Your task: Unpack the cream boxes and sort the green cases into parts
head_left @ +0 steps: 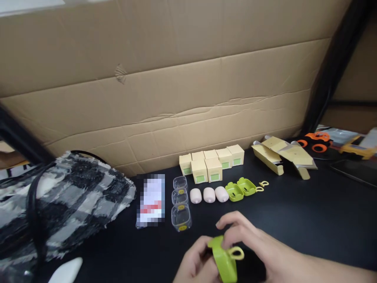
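A small lime-green plastic case (pixel 225 261) with a pale yellow loop (pixel 236 253) is between my hands at the bottom of the view. My left hand (pixel 198 262) is closed around its left side. The fingers of my right hand (pixel 250 239) are bent over its top, touching it near the loop; the thumb is hidden. Beyond my hands, two similar green cases (pixel 240 189) lie on the black table, with two loose yellow loops (pixel 262 186) on their right. Three pale pink rounded pieces (pixel 209 195) sit in a row left of the cases.
Three clear plastic cups (pixel 180 216) with yellow stickers stand further left. Several small yellow boxes (pixel 214 169) are grouped behind. Opened cartons (pixel 282 155) and an orange toy truck (pixel 316 140) lie at right. A pixelated flat item (pixel 151 198) and a checked bag (pixel 79 200) are at left.
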`<state>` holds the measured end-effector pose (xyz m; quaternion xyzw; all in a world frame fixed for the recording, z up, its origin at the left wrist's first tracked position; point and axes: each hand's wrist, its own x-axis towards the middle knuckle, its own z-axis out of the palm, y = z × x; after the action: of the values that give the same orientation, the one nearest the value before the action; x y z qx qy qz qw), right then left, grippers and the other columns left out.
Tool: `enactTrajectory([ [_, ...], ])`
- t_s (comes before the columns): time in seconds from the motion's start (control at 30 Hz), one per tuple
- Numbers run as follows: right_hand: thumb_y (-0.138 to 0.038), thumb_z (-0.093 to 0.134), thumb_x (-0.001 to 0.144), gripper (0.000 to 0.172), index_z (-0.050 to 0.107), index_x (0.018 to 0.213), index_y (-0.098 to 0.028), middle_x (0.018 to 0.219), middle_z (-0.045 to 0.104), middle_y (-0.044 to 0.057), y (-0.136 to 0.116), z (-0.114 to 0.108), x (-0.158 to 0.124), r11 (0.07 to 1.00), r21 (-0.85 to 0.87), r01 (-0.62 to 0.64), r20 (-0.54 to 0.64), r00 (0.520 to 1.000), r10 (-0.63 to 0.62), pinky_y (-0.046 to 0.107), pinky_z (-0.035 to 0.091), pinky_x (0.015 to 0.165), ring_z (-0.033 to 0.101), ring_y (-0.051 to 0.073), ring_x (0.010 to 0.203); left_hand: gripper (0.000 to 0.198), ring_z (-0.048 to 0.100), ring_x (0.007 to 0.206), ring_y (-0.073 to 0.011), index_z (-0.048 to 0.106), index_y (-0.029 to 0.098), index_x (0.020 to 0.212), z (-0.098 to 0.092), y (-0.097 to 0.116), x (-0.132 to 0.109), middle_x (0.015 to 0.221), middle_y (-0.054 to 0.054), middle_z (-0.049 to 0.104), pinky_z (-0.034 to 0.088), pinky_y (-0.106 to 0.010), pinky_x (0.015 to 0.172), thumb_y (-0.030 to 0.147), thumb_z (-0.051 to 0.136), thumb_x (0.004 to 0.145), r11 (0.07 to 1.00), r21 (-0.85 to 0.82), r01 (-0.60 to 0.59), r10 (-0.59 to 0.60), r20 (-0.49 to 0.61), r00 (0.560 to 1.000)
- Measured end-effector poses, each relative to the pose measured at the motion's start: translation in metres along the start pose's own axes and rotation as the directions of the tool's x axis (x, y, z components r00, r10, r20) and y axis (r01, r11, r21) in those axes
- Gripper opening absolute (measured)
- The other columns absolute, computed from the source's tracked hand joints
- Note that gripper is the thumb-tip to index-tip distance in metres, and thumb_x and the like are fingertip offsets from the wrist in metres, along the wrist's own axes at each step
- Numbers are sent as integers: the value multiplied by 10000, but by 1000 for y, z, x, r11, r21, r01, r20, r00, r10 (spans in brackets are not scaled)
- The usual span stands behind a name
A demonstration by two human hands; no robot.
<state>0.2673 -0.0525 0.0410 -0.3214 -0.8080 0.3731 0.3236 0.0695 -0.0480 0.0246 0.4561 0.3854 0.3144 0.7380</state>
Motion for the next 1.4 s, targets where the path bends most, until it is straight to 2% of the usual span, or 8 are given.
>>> enactTrajectory([
  [0.23, -268, 581, 877, 129, 557, 982, -198, 829, 581, 15, 10, 2, 9, 939, 298, -170, -123, 969, 214, 272, 496, 718, 561, 130, 741, 398, 607, 711, -143, 710, 172, 928, -6, -4, 3, 861, -36, 653, 547, -276, 606, 403, 831, 627, 982, -115, -152, 137, -125, 983],
  [0.43, -328, 751, 749, 257, 560, 742, -156, 607, 574, -36, 26, 15, 9, 721, 624, -301, -18, 917, 398, 201, 433, 537, 527, 65, 517, 332, 598, 650, -118, 702, 178, 874, -8, -12, 0, 773, -10, 665, 493, -248, 642, 351, 839, 625, 977, -117, -178, 164, -117, 979],
  [0.6, -257, 783, 713, 262, 544, 675, -155, 671, 598, -23, 20, 21, 3, 688, 672, -274, -12, 925, 381, 200, 438, 535, 567, 70, 528, 301, 591, 663, -137, 688, 175, 796, -8, -13, -2, 745, -13, 663, 471, -249, 650, 360, 836, 611, 993, -33, -113, 108, -132, 985],
  [0.87, -334, 714, 779, 292, 501, 661, -172, 680, 577, -10, 9, 24, 6, 783, 563, -263, -41, 938, 345, 228, 459, 579, 558, 95, 583, 262, 588, 659, -117, 703, 160, 769, -1, -6, -3, 687, 8, 677, 436, -217, 644, 309, 843, 606, 989, -59, -136, 127, -134, 983],
  [1.0, -297, 650, 832, 121, 635, 870, -183, 795, 588, 28, 8, 19, 3, 960, 258, -112, -176, 971, 160, 270, 498, 681, 589, 147, 728, 228, 570, 625, -114, 693, 155, 706, 1, -4, -3, 651, 20, 654, 429, -215, 606, 318, 828, 619, 986, -40, -160, 151, -160, 975],
  [1.13, -187, 775, 682, 722, 464, 1326, -287, 1199, 563, 92, -2, 10, 3, 991, -114, 77, -28, 996, -81, 333, 471, 920, 553, 238, 1097, 249, 599, 695, -135, 702, 151, 759, 2, -8, -3, 704, 6, 667, 452, -232, 678, 321, 823, 623, 984, -13, -177, 174, -132, 976],
  [1.23, -103, 676, 728, 553, 522, 1229, -280, 1135, 611, 76, -5, 7, 6, 956, -247, 156, 97, 986, -135, 319, 483, 874, 580, 218, 1036, 293, 598, 680, -128, 679, 134, 732, 0, -11, -3, 690, 3, 652, 469, -234, 674, 349, 835, 605, 987, -12, -159, 157, -107, 982],
  [1.4, -76, 624, 587, 499, 439, 1016, -253, 964, 582, 31, 0, -12, 8, 969, -222, 110, -172, 973, -150, 301, 492, 774, 582, 201, 884, 395, 596, 606, -110, 576, 142, 664, -4, -6, -2, 701, 10, 619, 543, -268, 608, 441, 826, 604, 985, -103, -142, 122, -178, 976],
])
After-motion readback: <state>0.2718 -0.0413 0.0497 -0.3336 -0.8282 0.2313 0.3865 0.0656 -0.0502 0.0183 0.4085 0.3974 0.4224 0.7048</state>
